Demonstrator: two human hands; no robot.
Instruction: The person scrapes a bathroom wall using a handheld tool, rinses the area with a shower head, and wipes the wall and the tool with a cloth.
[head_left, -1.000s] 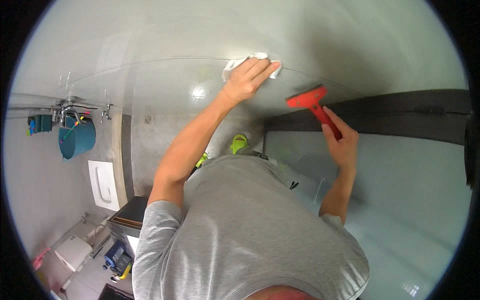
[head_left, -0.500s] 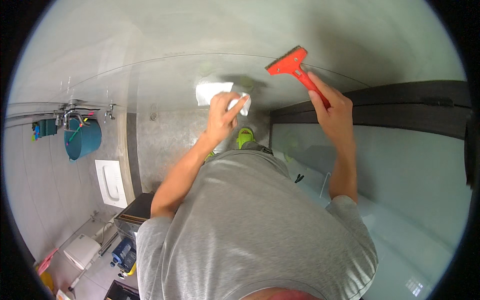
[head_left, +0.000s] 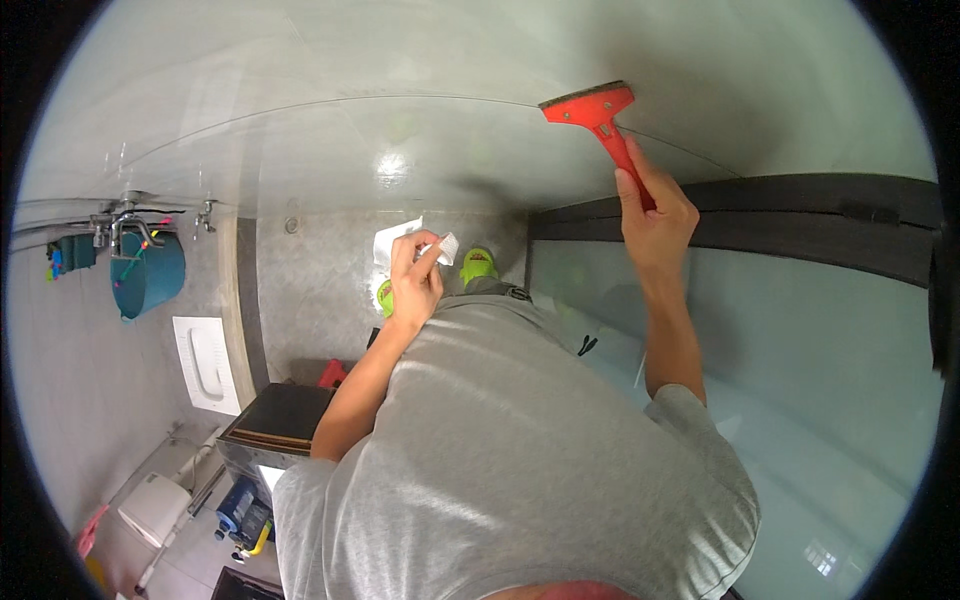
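My right hand (head_left: 657, 215) is closed round the handle of a red scraper (head_left: 600, 112). The scraper's wide head, with a dark edge strip, lies at the glossy grey wall (head_left: 450, 60), along a thin seam; whether the edge touches the wall I cannot tell. Lower and to the left, close in front of my body, my left hand (head_left: 414, 275) is closed on a crumpled white tissue (head_left: 447, 248). Part of the tissue sticks out on both sides of the fingers, and the rest is hidden by them.
At left, a teal bucket (head_left: 150, 275) hangs below a wall tap (head_left: 130, 222). A white squat toilet (head_left: 207, 362) lies in the floor. A dark-topped cabinet (head_left: 280, 418) stands by my left elbow. A dark frame (head_left: 780, 215) and a pale glass panel (head_left: 800, 330) border the right.
My left hand has drawn back from the wall toward my body with the tissue. The scraper has turned so its edge lies flatter, and moved slightly upward.
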